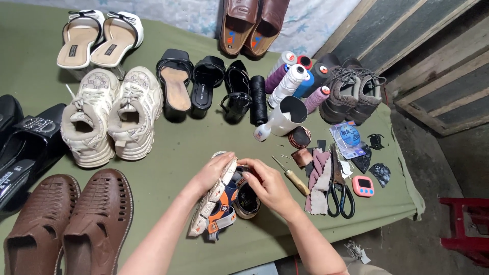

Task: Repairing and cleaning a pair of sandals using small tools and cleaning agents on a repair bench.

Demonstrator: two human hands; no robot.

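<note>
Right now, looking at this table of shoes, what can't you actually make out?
Head view only:
- The sandal: its upper and inside are covered by the left hand and right hand.
- Black shoes: cut off by the left edge.
- Brown woven shoes: heels cut off by the bottom edge.
- Small pink device: its display is too small to tell.
- Thread cones: the rear ones are hidden behind the front ones.

Left of the cream sneakers point(107, 117), the black shoes point(23, 147) are cut by the picture's edge. The right hand point(270, 186) hides part of the small sandal point(221, 203).
</note>
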